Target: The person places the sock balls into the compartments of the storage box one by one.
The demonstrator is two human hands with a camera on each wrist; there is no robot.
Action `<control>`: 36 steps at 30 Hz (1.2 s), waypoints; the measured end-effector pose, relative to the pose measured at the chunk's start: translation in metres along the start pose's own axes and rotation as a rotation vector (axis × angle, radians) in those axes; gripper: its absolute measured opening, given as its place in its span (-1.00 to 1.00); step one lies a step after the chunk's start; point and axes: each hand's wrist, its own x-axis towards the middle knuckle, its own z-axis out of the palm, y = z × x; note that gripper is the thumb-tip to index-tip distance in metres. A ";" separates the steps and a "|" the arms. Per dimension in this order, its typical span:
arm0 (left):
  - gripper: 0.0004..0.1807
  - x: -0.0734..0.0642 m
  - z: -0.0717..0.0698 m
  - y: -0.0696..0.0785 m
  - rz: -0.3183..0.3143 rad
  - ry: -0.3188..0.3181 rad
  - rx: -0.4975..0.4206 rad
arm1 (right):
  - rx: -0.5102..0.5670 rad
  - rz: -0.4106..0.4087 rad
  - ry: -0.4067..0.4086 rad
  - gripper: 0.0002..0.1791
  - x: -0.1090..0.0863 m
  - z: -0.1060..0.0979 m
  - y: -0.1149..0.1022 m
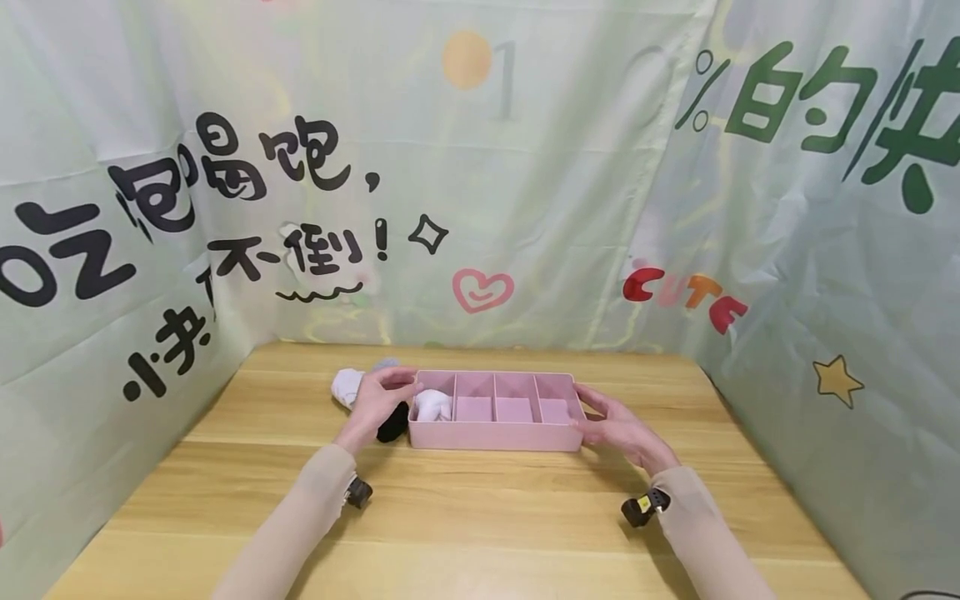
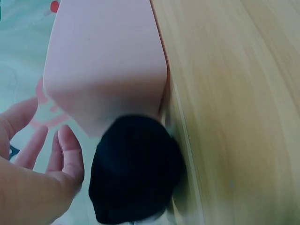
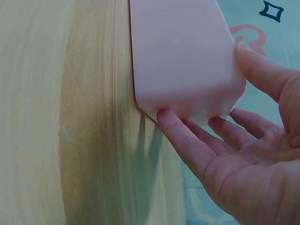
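Note:
A pink divided box (image 1: 495, 436) rests on the wooden table, several compartments in a row. In its leftmost compartment lies a white rolled cloth bundle (image 1: 433, 406), perhaps a sock. My left hand (image 1: 378, 400) is at the box's left end; in the left wrist view its fingers are spread and loosely bent, apart from the box. Close to that hand is a black cloth bundle (image 2: 136, 171), right by the end wall. At the opposite end my right hand (image 1: 618, 427) holds the box, thumb (image 3: 255, 61) at the top edge and fingertips against the end wall.
Left of the box, partly hidden behind the left hand, lie another white cloth bundle (image 1: 345, 386) and a grey one (image 1: 386, 363). Printed fabric (image 1: 525, 208) hangs around the back and sides of the table (image 1: 510, 517).

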 end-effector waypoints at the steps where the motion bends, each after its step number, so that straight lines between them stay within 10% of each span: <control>1: -0.58 0.000 -0.003 0.000 0.005 -0.005 -0.007 | -0.003 -0.003 0.000 -0.09 0.000 0.000 0.000; 23: -0.44 -0.010 -0.050 -0.022 -0.019 0.000 0.009 | 0.008 0.004 0.013 -0.09 -0.002 0.001 0.001; 36: -0.36 -0.005 -0.065 -0.031 -0.118 -0.171 0.091 | 0.004 0.005 0.009 -0.10 -0.001 0.003 0.001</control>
